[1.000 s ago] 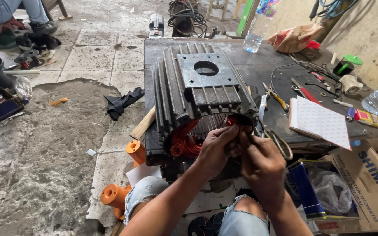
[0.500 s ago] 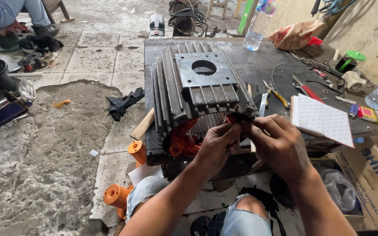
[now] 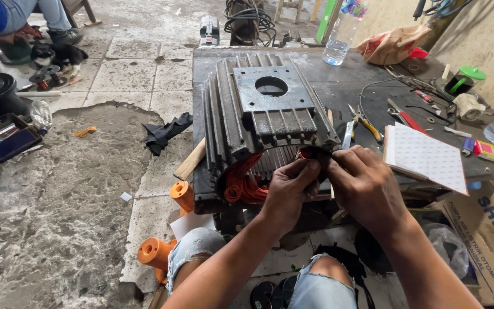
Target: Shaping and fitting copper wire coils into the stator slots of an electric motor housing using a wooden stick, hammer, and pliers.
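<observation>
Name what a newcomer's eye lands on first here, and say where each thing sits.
A big grey finned motor housing dominates the dark workbench, its open end showing orange copper windings. The left hand and right hand meet at that opening, fingers pinching the windings. Right of them lies a white notebook.

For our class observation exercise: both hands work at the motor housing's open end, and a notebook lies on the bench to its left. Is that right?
Not quite. In the head view the notebook lies to the right of the motor housing, not the left. The left hand and right hand do work at its open end.
</observation>
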